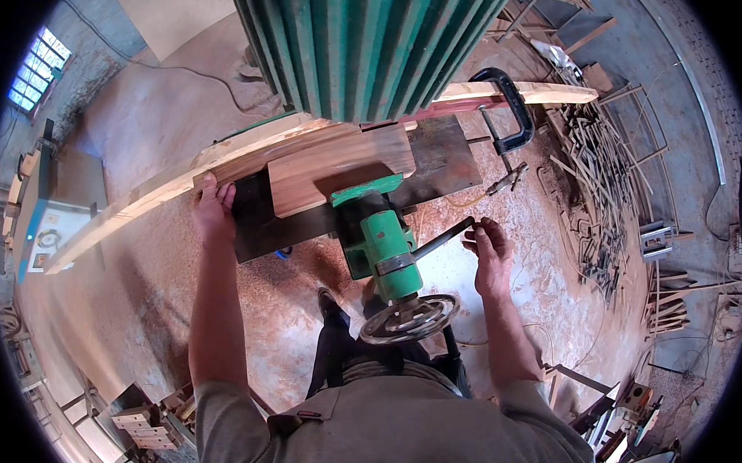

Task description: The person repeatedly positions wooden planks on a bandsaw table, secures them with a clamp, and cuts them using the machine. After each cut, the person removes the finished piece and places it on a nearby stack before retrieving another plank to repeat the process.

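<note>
My left hand (pixel 213 207) is closed on the left end of a narrow brown wooden strip (pixel 248 165), which lies along a long pale wooden beam (pixel 150 188). In front of the strip, a wider reddish-brown board (pixel 302 178) rests on a dark metal machine table (pixel 443 174). A green clamp (pixel 388 241) with a flat green pad (pixel 367 189) stands at the board's near side. On the right, my right hand (pixel 490 255) has its fingers round the tip of the clamp's dark lever (pixel 443 238). The clamp's metal handwheel (pixel 410 319) sits close to my body.
A ribbed green motor housing (pixel 371 49) hangs over the table. A black C-clamp (pixel 515 113) grips the beam at the right. Scrap sticks (pixel 597 197) lie heaped on the dusty floor at right. A control box (pixel 50 237) stands at left.
</note>
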Tool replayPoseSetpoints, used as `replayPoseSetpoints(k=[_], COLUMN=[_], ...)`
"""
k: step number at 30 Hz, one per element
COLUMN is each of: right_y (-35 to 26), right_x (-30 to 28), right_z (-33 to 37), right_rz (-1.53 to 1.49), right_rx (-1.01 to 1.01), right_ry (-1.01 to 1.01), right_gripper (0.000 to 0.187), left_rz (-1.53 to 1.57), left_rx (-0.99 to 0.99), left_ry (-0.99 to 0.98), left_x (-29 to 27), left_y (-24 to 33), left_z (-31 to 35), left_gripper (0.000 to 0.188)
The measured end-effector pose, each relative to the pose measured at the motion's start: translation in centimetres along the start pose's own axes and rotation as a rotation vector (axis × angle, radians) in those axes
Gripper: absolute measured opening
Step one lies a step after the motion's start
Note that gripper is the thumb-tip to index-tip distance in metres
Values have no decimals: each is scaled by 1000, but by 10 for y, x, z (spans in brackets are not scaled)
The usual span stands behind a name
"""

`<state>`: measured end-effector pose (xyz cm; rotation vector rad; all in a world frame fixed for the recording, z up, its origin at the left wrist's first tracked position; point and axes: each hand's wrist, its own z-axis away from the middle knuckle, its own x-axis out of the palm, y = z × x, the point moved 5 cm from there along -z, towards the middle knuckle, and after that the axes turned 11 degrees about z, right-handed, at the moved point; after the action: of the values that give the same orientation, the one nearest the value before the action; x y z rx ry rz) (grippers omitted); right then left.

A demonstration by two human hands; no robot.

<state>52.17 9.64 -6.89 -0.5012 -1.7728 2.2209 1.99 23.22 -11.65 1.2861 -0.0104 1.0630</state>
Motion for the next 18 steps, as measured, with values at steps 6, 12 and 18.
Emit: replayPoseSetpoints(k=[6, 12, 18], right_y=[1, 23, -21], right_x=[19, 45, 60], right_z=[6, -4, -13], right_rz=[-145, -629, -739], right_rx=[151, 384, 353], right_ry=[42, -157, -112], right_gripper=[27, 29, 37], left_rz=[-41, -72, -74], left_rx=[17, 32, 48], left_ry=[-10, 5, -36], left_x=[-1, 9, 8], left_y=[-1, 2, 1], left_z=[1, 8, 6], left_gripper=[34, 38, 39])
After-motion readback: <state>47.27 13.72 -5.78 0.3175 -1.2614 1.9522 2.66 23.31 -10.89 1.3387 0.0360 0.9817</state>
